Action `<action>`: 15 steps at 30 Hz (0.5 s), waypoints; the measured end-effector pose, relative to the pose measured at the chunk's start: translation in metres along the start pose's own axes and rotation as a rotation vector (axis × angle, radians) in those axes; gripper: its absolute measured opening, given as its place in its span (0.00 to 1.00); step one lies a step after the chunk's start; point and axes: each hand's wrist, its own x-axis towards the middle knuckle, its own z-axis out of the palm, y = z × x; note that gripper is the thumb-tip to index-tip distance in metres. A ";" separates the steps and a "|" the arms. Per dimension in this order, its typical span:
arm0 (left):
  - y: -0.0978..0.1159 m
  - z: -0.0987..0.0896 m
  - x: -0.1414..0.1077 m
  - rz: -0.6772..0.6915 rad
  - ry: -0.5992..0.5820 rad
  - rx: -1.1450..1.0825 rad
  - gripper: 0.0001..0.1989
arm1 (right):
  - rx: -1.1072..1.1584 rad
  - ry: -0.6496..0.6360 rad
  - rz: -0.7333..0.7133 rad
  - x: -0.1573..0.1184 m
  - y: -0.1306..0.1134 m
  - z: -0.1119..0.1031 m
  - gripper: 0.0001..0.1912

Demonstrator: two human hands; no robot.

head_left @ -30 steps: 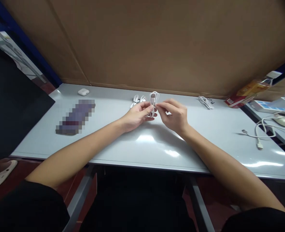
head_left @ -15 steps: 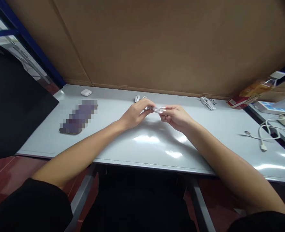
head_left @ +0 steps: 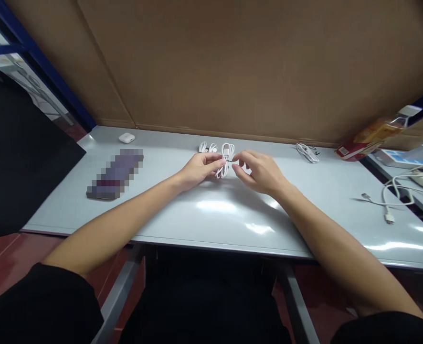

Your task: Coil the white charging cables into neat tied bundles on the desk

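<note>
A white USB cable (head_left: 227,150), coiled into a bundle with a thin black twist tie (head_left: 229,161) around its middle, stands upright above the table. My left hand (head_left: 200,168) pinches this bundle between thumb and fingers, and its connector shows inside the upper loop. Just to the right, my right hand (head_left: 258,172) has its index finger and thumb apart beside the tie's end. Its index fingertip is at the tie; whether it touches is too small to tell. Behind my left hand lies another white coiled cable bundle (head_left: 207,147), partly hidden.
Toward the back right sits one more coiled white cable (head_left: 307,153), near a bottle (head_left: 383,131) and red box (head_left: 353,150). A loose white cable (head_left: 397,203) crosses the right edge. A white earbud case (head_left: 127,138) and blurred phone-like object (head_left: 116,174) lie left. Cardboard (head_left: 211,71) walls the back.
The held cable bundle has turned from lying flat to upright. My right hand has let go of its loops and moved to the tie; my left hand keeps hold.
</note>
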 end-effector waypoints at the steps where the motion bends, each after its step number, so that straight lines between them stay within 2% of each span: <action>1: 0.001 0.001 0.000 -0.036 -0.024 -0.047 0.18 | -0.084 -0.001 -0.049 0.000 0.002 0.001 0.09; 4: 0.004 0.003 -0.002 -0.089 -0.032 -0.121 0.16 | -0.217 -0.016 -0.138 0.000 0.004 0.006 0.11; 9: 0.009 0.006 -0.004 -0.164 -0.044 -0.162 0.15 | -0.298 -0.035 -0.198 0.001 0.003 0.012 0.13; 12: 0.008 0.006 -0.005 -0.182 -0.058 -0.168 0.17 | -0.256 -0.027 -0.172 0.001 0.002 0.013 0.12; 15: 0.003 0.005 -0.005 -0.154 -0.068 -0.157 0.17 | -0.104 -0.022 -0.077 0.001 0.001 0.015 0.13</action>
